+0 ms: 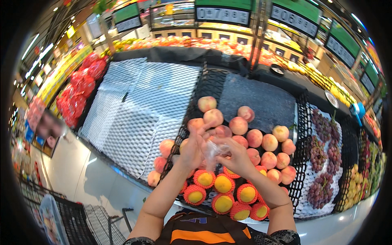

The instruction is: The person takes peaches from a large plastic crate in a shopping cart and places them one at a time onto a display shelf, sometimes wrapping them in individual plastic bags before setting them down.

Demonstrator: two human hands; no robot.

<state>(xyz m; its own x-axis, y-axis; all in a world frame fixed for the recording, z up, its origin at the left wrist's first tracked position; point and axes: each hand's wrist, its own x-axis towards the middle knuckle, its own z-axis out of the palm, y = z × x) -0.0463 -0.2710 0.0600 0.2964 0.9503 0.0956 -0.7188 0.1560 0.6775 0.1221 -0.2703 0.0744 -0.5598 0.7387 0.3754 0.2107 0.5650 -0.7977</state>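
Observation:
My left hand [192, 148] and my right hand [233, 155] meet above a fruit stand, both gripping a thin clear plastic bag [212, 152] stretched between the fingers. Beneath and beyond the hands lie several pink peaches [253, 136] on black mesh matting. Closer to me sit several yellow peaches in red-orange foam nets [223, 184]. The bag hides part of the fruit under it.
White foam matting [134, 106] covers the bare left part of the stand. Red net bags of fruit [79, 92] lie at far left, dark grapes [324, 163] on the right. A shopping cart [77, 220] stands at lower left. More produce stands and hanging signs fill the back.

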